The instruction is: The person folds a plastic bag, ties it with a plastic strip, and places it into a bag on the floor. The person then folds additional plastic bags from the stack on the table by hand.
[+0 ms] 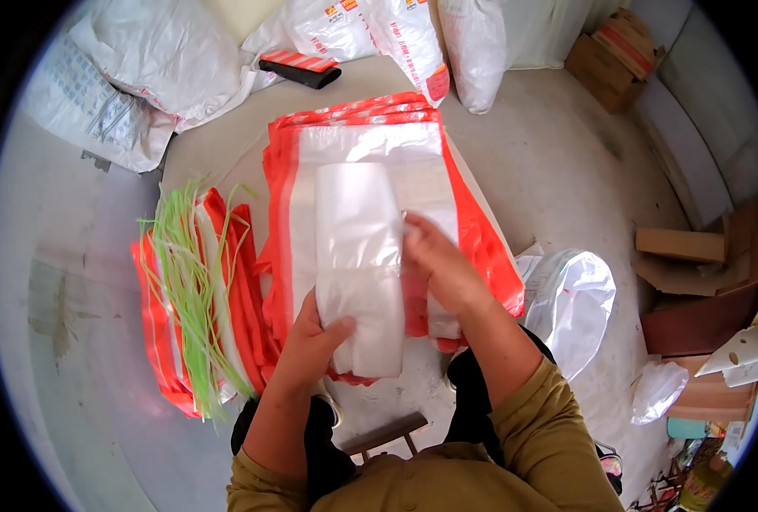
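A folded clear plastic bag bundle lies lengthwise over a stack of red-edged clear plastic bags. My left hand grips the bundle's lower left side, thumb on top and the other fingers out of sight beneath. At the bundle's right edge is my right hand, its fingers bent and slightly blurred, so whether they pinch anything is unclear. To the left rests a second pile of red and clear bags, with light green plastic strips strewn over it.
A black and red object sits at the back of the table. Stuffed white sacks stand behind. An open clear bag is on the floor at right, with cardboard boxes farther right.
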`<state>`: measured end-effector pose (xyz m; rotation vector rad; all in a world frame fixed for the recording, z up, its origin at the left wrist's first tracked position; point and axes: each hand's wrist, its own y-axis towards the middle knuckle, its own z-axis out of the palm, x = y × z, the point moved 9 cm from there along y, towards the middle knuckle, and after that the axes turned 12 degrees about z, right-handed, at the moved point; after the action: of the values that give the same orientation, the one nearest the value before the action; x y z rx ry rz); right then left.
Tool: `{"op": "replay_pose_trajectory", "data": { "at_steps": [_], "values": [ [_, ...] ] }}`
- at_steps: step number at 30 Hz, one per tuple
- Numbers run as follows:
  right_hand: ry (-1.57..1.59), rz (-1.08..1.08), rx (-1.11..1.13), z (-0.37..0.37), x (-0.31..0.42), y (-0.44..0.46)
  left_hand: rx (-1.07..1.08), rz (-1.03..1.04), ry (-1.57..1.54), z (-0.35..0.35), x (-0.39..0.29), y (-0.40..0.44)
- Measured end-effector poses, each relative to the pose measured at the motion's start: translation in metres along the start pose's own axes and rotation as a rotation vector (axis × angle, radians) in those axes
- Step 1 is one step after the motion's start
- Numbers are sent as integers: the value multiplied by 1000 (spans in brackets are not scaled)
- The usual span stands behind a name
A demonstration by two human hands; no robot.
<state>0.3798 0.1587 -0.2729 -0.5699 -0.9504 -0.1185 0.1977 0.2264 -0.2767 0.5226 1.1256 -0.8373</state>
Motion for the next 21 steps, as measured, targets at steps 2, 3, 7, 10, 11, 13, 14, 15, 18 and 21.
{"op": "replay_pose_trajectory", "data": {
  "at_steps": [2,3,7,10,11,13,14,15,18,21],
  "values": [
    [-64,47,59,26,-7,-22,-9,-25,13,2,6,-1],
    [-94,72,87,37,-11,-29,-18,-54,13,3,9,-2],
    [117,133,-98,21,-15,-30,24,-77,114,21,7,-4],
    [216,63,-150,5,-7,-31,97,-79,225,32,6,-9],
    [230,46,-155,2,-1,-36,118,-86,256,35,7,-8],
    [250,-10,-160,-5,8,-39,113,-133,222,34,11,-9],
    [255,-48,-160,-11,9,-36,113,-155,204,32,14,-10],
    [258,-87,-163,-16,14,-37,119,-132,175,31,16,-9],
    [177,-355,-195,-40,63,-61,146,-30,117,28,13,-7],
    [138,-548,-288,-93,120,-106,121,87,145,20,0,-4]
  ]
}}
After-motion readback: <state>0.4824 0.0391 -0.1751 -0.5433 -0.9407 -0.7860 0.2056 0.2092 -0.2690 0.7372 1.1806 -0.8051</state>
